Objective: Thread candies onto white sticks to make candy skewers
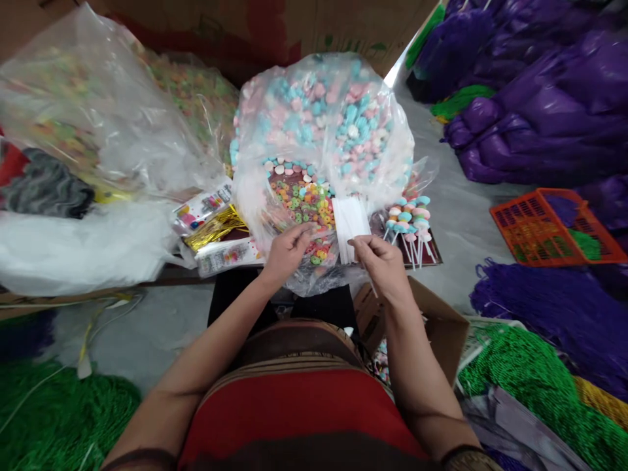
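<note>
My left hand (290, 250) is closed in a pinch over the loose ring-shaped candies (307, 204), which are orange, green, yellow and red. What its fingertips hold, if anything, I cannot make out. My right hand (385, 265) pinches a thin white stick (373, 289) that shows below the palm. It is beside a bundle of white sticks (349, 219) lying on the plastic. Behind both hands bulges a clear bag (326, 124) of pink, blue and white marshmallows. To the right lie several marshmallow skewers (415, 216) with their white sticks pointing toward me.
At left stand clear bags of ring candies (196, 98), with gold twist ties (216, 229) and printed packets (228, 256) nearer. A cardboard box (436, 327) is below right. Purple bundles (540, 111), an orange basket (554, 229) and green strands (524, 373) cover the right floor.
</note>
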The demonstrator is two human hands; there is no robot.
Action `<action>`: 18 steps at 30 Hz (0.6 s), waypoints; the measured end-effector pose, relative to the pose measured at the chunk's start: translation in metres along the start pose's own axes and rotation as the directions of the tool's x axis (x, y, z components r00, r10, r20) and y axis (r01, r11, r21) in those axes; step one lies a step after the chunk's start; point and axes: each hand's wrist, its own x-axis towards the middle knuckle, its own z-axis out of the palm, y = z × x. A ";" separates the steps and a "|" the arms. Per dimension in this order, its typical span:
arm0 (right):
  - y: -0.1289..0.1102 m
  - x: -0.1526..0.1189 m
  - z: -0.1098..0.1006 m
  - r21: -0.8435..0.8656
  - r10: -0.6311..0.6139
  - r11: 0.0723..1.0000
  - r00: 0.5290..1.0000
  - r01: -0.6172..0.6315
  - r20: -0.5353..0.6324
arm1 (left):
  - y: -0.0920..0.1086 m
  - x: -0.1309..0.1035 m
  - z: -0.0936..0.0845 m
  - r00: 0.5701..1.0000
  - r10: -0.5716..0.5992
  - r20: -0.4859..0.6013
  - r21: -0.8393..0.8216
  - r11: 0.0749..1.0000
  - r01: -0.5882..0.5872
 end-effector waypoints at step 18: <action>-0.006 -0.027 0.042 0.415 0.118 0.884 0.961 -0.216 0.250 | 0.039 -0.007 -0.002 0.982 -0.155 0.110 -0.457 0.869 0.188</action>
